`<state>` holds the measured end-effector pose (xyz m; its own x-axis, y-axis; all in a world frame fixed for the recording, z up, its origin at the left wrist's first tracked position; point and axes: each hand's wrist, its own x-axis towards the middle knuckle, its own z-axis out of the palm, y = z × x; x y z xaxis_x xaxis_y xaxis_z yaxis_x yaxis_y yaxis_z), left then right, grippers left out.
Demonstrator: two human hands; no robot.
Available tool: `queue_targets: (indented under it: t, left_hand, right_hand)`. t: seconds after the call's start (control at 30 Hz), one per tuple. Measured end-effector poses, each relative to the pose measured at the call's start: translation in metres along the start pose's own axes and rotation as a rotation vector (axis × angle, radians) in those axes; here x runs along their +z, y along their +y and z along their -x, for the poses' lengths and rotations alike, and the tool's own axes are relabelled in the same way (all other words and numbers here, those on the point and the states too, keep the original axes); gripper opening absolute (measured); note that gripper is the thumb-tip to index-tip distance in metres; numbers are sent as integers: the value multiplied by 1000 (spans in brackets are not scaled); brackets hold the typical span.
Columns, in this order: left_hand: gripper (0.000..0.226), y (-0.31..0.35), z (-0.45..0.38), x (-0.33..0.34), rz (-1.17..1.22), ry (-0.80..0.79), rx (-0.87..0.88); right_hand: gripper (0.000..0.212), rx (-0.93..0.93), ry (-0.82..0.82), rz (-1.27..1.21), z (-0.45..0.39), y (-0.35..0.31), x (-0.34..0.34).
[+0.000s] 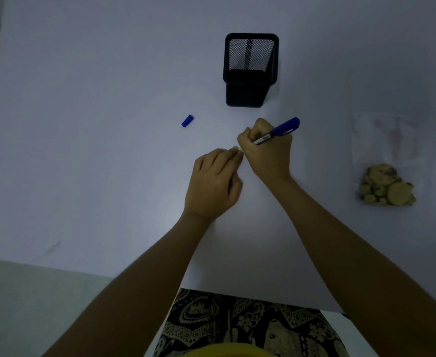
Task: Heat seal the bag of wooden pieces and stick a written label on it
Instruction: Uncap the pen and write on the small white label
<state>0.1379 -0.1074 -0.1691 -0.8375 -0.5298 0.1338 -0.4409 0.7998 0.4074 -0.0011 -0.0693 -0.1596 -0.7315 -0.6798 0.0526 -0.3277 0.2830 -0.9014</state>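
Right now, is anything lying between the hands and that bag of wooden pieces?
Nothing visible: only bare table lies between the right hand, holding the blue marker, and the bag of wooden pieces.

Table (95, 163): plain pale lilac-grey under dim light. Mesh pen holder (250, 70): black. Marker (278, 132): blue barrel and end, black-and-white section near the grip. Loose cap (187, 121): same blue. Bag (384, 155): clear, faint against the table. Wooden pieces (386, 188): tan-yellow discs, some with dark mottling, possibly bark. Trousers (250, 328): black with cream ornamental print. Garment at lower edge (227, 350): yellow.
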Motion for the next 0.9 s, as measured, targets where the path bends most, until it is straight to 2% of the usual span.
queue_targets:
  t: [0.1,0.27,0.9]
  left_hand:
    - [40,0,0,0,-4,-11,-3]
    - [40,0,0,1,-6,-19,-9]
    - [40,-1,2,3,-4,32,14]
  right_hand:
    - [41,5,7,1,-1,0,0]
    - [50,-4,28,16,-1,0,0]
    - [51,36,77,75,-1,0,0]
